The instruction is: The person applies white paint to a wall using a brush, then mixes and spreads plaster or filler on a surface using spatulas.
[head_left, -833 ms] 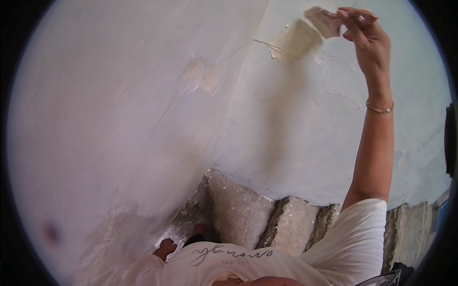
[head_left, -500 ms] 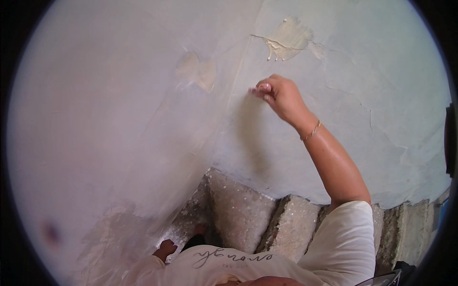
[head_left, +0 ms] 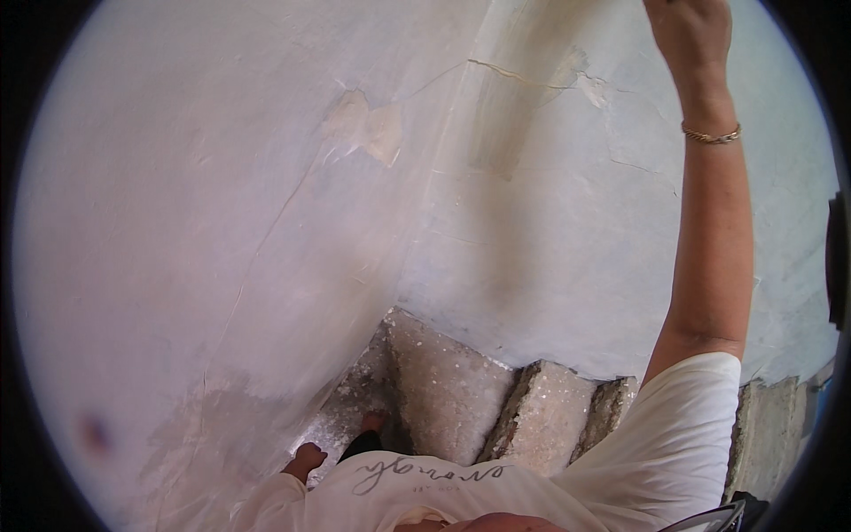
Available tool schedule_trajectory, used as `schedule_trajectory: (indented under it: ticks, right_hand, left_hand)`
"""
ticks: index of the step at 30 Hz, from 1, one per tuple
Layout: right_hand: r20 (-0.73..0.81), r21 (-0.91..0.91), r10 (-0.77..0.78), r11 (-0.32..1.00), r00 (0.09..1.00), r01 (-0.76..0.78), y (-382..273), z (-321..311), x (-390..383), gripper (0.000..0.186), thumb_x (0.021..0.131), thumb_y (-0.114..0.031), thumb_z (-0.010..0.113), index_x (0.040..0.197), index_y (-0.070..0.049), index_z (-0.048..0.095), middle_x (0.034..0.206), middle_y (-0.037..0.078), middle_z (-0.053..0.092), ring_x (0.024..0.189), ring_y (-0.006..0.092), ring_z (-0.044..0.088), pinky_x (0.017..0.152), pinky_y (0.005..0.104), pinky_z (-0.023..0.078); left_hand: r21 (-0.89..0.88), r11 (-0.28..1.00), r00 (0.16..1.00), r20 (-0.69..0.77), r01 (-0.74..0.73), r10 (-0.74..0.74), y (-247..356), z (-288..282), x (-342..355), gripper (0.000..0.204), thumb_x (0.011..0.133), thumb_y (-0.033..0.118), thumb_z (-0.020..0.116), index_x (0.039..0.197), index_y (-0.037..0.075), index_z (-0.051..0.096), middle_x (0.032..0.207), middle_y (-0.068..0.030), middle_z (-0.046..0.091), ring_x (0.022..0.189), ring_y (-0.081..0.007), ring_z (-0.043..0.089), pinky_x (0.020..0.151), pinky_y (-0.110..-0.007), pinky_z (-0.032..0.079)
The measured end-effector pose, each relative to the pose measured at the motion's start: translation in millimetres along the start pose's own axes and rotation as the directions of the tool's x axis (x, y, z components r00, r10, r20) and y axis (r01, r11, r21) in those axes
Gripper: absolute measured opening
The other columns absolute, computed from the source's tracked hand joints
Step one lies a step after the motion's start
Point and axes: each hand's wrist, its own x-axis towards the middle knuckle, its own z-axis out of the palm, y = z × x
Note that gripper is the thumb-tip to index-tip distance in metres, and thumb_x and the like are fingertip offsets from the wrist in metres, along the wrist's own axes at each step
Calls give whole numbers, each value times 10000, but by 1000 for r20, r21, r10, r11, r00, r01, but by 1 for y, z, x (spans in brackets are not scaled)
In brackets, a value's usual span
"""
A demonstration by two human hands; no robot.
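Note:
My right arm stretches up along the right side, a chain bracelet (head_left: 712, 135) round its wrist. At the upper edge the picture cuts off my right hand (head_left: 696, 40), so its fingers and anything in them are hidden. Near it on the wall (head_left: 585, 239), a smoothed streak of cream filler (head_left: 505, 133) runs downward across a crack (head_left: 519, 77). Low on the left, my left hand (head_left: 306, 459) hangs beside my shirt with curled fingers. It looks closed, and whatever it may hold cannot be made out.
Rough, speckled concrete steps (head_left: 448, 381) rise to the right below the wall. My bare foot (head_left: 377, 418) stands by the inner corner. The left wall (head_left: 195, 222) has a pale patch (head_left: 363, 129), a long crack and a worn grey area (head_left: 230, 417).
My right hand has moved from the middle of the wall up and right, its fingers leaving view. The thick, dripping filler is now a flat, longer streak. My left hand stays about where it was.

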Motion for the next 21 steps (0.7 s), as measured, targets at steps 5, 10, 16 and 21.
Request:
schedule_trajectory:
  ticks: [5,10,16,21]
  right_hand:
    - [281,-631,-296,660,913,408,24,30,-108,305,701,-56,641,984,-166,661,980,59,613,806,213,628,634,330,514]
    - [556,-254,-107,922,824,292,-41,61,-254,257,721,-85,569,967,-27,615,956,121,558,929,288,591,724,355,516]
    - [643,-125,357,922,678,-367,-63,70,-279,251,780,-14,574,1004,-93,655,891,84,598,829,278,628,703,362,512]
    - [430,7,506,826,747,-564,0,6,-174,139,782,39,628,889,-43,667,854,66,663,796,166,639,751,288,506]
  left_hand:
    - [244,953,983,47,-182,175,-31,16,11,428,806,436,515,888,66,715,1002,-168,670,970,-358,611,847,-450,484]
    - [-118,992,999,-12,39,-41,-18,25,1,421,814,434,511,889,72,713,993,-164,671,971,-359,610,853,-453,481]
    - [134,990,999,-36,39,-34,-66,53,17,415,809,418,514,858,55,709,966,-184,671,941,-372,613,837,-455,484]
    - [23,998,998,31,61,-61,-43,54,20,424,810,426,514,846,51,709,937,-189,675,912,-366,622,832,-454,485]
